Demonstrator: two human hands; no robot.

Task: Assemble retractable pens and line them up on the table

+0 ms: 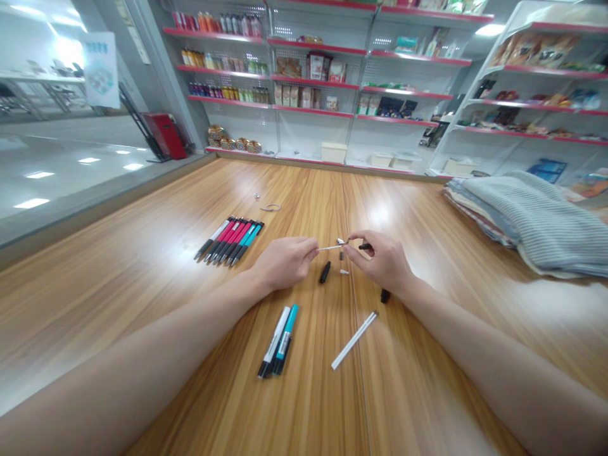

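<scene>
My left hand (285, 261) pinches a thin white pen refill (329, 247) that points right. My right hand (382, 258) meets its tip, holding a small metal pen part (341, 241) and a small black piece (365, 246) between its fingers. Below the hands on the wooden table (142, 285) lie a black pen piece (325, 272), a small silver tip (344, 272), another black piece (384, 295) and a white pen barrel (354, 340).
A row of several black, pink and teal pens (230, 241) lies to the left. Two pens, white and teal (279, 341), lie near my left forearm. A small spring and ring (270, 207) sit further back. Folded cloths (527, 218) are stacked at right; store shelves (313, 82) stand behind.
</scene>
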